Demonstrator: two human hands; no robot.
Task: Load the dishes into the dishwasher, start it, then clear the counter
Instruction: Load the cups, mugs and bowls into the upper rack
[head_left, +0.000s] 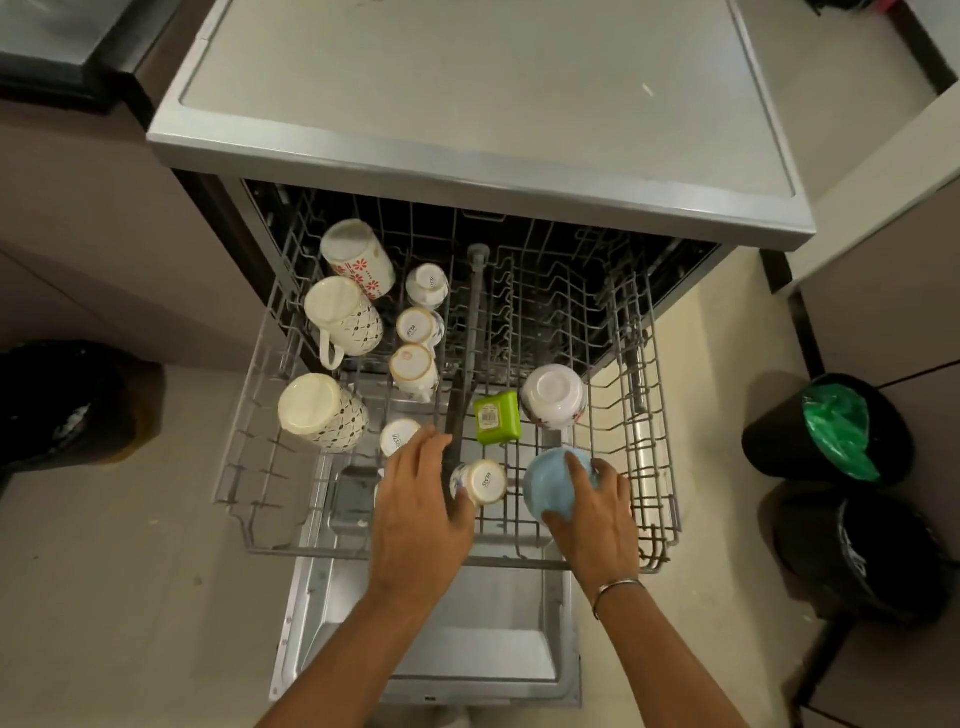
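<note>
Blue bowl (548, 483) sits at the near right of the pulled-out rack (660, 467), and the right hand (597, 514) grips it: fingers curl over the domed outside, thumb tucked under the near edge. It seems to be mouth-down and tipped slightly, though its rim is mostly hidden. Being round, it has no long axis to line up; what matters is that it lies directly under the right hand, with bare tines to its right and behind it, before the white bowl (553, 395). Seating it there looks like the step in hand.

The left hand (415, 509) lies across the rack's centre bar with fingers stretched forward and holding nothing I can see. Its thumb rests against the near side of a small cup (480, 482), which stands upside down just left of the blue bowl. That cup is nearer the left hand, so any nudge to make room would likely fall to it.

Elsewhere in the rack, all inverted: three mugs (322, 410) down the left side, a column of small cups (414, 366) beside them, and a green box (497, 418) beside the white bowl. The far right of the rack holds nothing. The dishwasher door (467, 654) hangs open below, so loading appears well along but unfinished.
</note>
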